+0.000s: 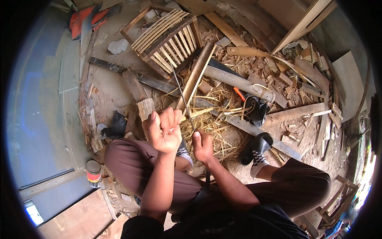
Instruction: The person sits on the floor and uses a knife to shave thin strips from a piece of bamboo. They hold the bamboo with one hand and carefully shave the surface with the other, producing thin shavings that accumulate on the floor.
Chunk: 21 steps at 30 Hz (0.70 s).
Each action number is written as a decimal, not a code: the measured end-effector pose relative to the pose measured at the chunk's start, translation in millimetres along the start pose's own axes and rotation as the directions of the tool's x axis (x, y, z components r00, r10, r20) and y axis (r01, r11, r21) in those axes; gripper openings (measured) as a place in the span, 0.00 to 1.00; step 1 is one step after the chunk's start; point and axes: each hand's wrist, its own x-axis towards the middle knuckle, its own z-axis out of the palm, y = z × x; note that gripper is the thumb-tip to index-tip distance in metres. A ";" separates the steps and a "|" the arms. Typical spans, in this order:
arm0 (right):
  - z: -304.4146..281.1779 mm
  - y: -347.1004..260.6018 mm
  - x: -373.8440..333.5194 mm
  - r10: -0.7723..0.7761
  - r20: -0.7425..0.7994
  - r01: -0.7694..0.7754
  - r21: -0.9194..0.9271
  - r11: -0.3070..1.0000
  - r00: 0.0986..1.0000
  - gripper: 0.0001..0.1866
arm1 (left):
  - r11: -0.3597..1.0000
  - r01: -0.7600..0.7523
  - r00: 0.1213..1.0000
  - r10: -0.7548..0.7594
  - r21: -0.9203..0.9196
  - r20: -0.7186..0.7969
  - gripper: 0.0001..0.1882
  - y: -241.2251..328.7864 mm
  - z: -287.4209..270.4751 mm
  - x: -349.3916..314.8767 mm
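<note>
My right hand [203, 146] is closed round the near end of a long, thin, dark rod [182, 92], its thumb lying along the top. The rod slants up and away to the left, past a wooden board [195, 77], its far end near a slatted wooden frame [169, 38]. To the left my left hand [165, 129] is raised, palm side toward me, with curled fingers and the thumb pointing up. Whatever its fingers hold, if anything, is hidden. Beyond both hands a heap of thin pale shavings and strips [213, 123] covers the ground between my feet.
Wood offcuts and chips lie all over the right side. A grey round pole [238, 82] and a plank [258, 133] cross the ground ahead. A black bag [258, 110] rests beside an orange handle [239, 94]. At the left stand a tin [93, 172] and a bluish panel [43, 99].
</note>
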 end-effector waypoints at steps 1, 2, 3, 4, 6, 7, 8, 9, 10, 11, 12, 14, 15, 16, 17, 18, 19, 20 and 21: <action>-2.5 3.2 0.8 -0.039 -0.025 0.038 -0.034 0.999 0.999 0.30 | 1.000 -0.012 1.000 0.012 -0.011 -0.023 0.28 0.3 -1.5 0.1; -2.2 27.3 0.9 0.213 -0.067 -0.214 -0.009 0.977 0.975 0.32 | 0.999 -0.025 0.999 0.024 -0.020 -0.045 0.27 0.9 -2.5 0.4; -6.1 65.8 2.0 0.450 -0.115 -0.450 0.030 0.892 0.885 0.35 | 0.999 -0.031 0.998 0.029 -0.040 -0.060 0.26 -1.8 0.3 2.9; -12.7 101.1 2.7 0.598 -0.318 -0.622 0.031 0.783 0.736 0.39 | 0.999 -0.027 0.997 0.024 -0.039 -0.074 0.27 -2.6 2.6 5.6; -48.0 144.3 -2.7 0.655 -0.259 -0.688 -0.054 0.724 0.710 0.40 | 0.998 -0.028 0.997 0.024 -0.057 -0.067 0.27 -5.5 4.1 3.7; -45.2 126.2 0.4 0.614 -0.299 -0.671 -0.151 0.726 0.731 0.40 | 0.998 -0.034 0.997 0.031 -0.053 -0.073 0.27 -6.2 1.0 1.2; -38.2 107.3 0.4 0.612 -0.136 -0.620 -0.026 0.784 0.779 0.34 | 0.997 -0.062 0.995 0.059 -0.039 -0.083 0.27 -8.5 -3.5 -0.6; -26.5 103.7 4.7 0.592 -0.146 -0.594 0.033 0.804 0.793 0.35 | 0.998 -0.050 0.996 0.047 -0.039 -0.075 0.27 -10.9 -1.2 -0.1; -12.8 81.4 7.4 0.488 -0.084 -0.482 0.090 0.872 0.869 0.34 | 0.999 -0.046 0.996 0.044 -0.025 -0.074 0.27 -10.2 -0.7 1.9; -3.5 56.4 11.5 0.364 -0.025 -0.356 0.156 0.921 0.931 0.33 | 0.999 -0.049 0.996 0.048 -0.009 -0.071 0.27 -7.7 0.4 4.8; 2.8 51.2 13.8 0.286 0.002 -0.282 0.168 0.945 0.958 0.32 | 1.000 0.014 0.998 -0.012 0.017 -0.061 0.29 -3.4 0.1 8.0; 3.1 41.6 17.3 0.030 -0.023 -0.029 0.048 0.998 0.999 0.32 | 1.000 -0.017 0.998 0.017 -0.002 -0.063 0.28 -4.3 -2.6 10.0; 4.9 49.3 17.4 0.144 -0.026 -0.143 0.045 0.989 0.989 0.33 | 0.999 -0.036 0.998 0.035 -0.012 -0.059 0.27 -1.7 -3.3 12.4; 2.8 70.2 18.0 0.256 -0.040 -0.254 0.039 0.966 0.966 0.34 | 1.000 -0.027 0.996 0.027 0.002 -0.082 0.27 -0.9 -2.3 14.0; -1.9 92.9 18.3 0.364 -0.059 -0.362 0.036 0.931 0.930 0.35 | 1.000 -0.016 0.995 0.017 0.012 -0.102 0.27 -1.2 -1.4 14.9; -9.7 113.3 16.1 0.563 -0.156 -0.556 0.091 0.826 0.811 0.38 | 1.000 -0.005 0.994 0.004 -0.010 -0.109 0.27 -1.1 -1.8 16.3; -23.0 133.8 13.0 0.660 -0.248 -0.665 0.076 0.743 0.709 0.41 | 0.999 0.009 0.993 -0.012 -0.032 -0.114 0.27 -1.7 -2.1 17.3; -32.4 127.2 13.4 0.617 -0.197 -0.626 0.018 0.779 0.762 0.42 | 1.000 -0.004 0.994 0.002 -0.017 -0.108 0.28 -0.3 -2.9 14.6; -41.4 121.6 8.9 0.579 -0.159 -0.590 -0.035 0.806 0.800 0.43 | 1.000 -0.002 0.995 0.001 -0.016 -0.103 0.29 -3.6 0.8 10.4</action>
